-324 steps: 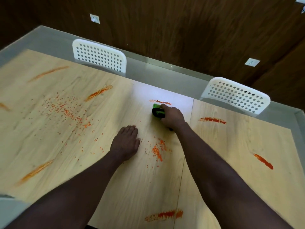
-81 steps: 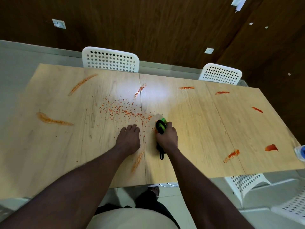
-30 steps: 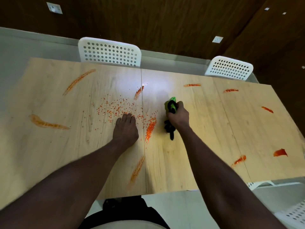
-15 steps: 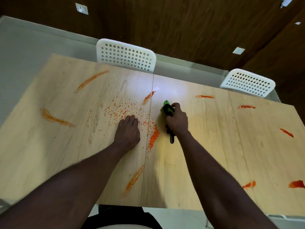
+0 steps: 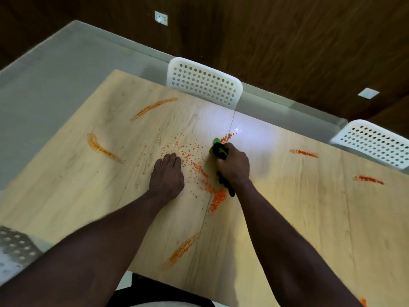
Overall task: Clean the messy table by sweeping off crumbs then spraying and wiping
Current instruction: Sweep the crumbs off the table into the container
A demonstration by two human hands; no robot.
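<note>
My right hand grips a green and black hand brush in the middle of the light wooden table, its black handle end sticking out below my wrist. Orange crumbs lie scattered just left of the brush, and a denser orange heap sits below my right hand beside the table seam. My left hand rests flat on the table, fingers straight, at the left edge of the crumbs.
Orange smear streaks mark the table at the far left, left, near edge and right. Two white perforated chairs stand at the far side. Another chair corner shows at lower left.
My right hand moved the brush left toward the scattered crumbs, and the orange heap beside the seam has grown and spread. My left hand stayed flat on the table. The view shifted.
</note>
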